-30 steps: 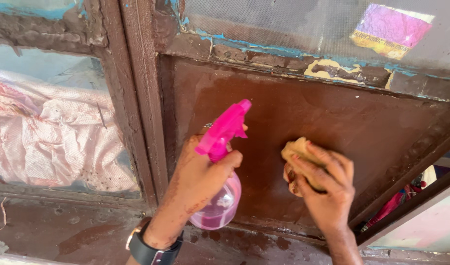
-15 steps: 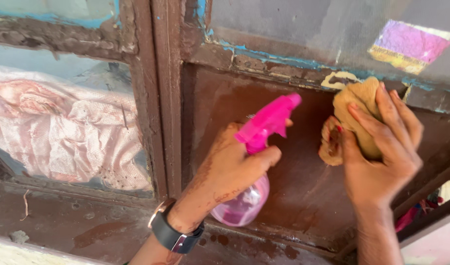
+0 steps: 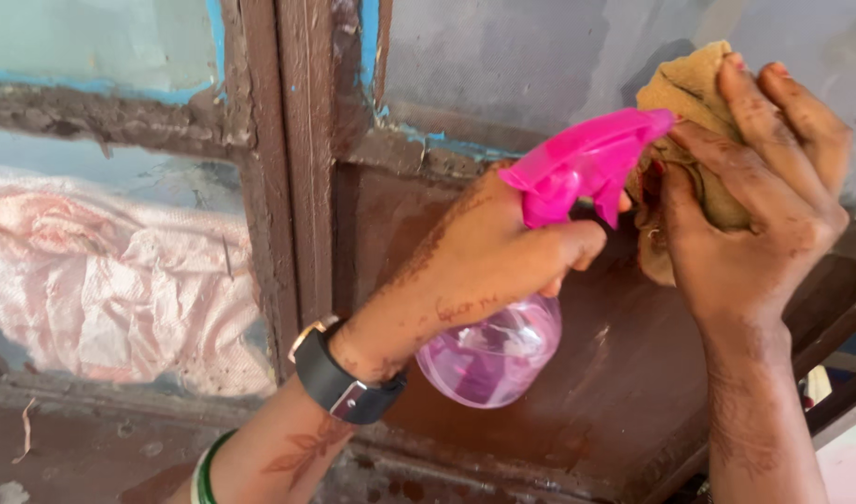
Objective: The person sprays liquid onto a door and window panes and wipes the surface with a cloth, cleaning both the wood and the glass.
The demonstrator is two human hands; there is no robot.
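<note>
Pink spray bottle (image 3: 530,280), gripped in left hand (image 3: 474,271), tilts nozzle toward upper right, where right hand (image 3: 754,215) clutches tan rag (image 3: 694,93).

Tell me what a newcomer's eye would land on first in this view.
First comes the bright pink spray bottle at centre, gripped by the left hand, its nozzle pointing right. Beside it, at upper right, the right hand presses a tan cloth against the grey panel of a worn brown door with flaking blue paint. At left, pale pink sacking shows behind a window pane.
</note>
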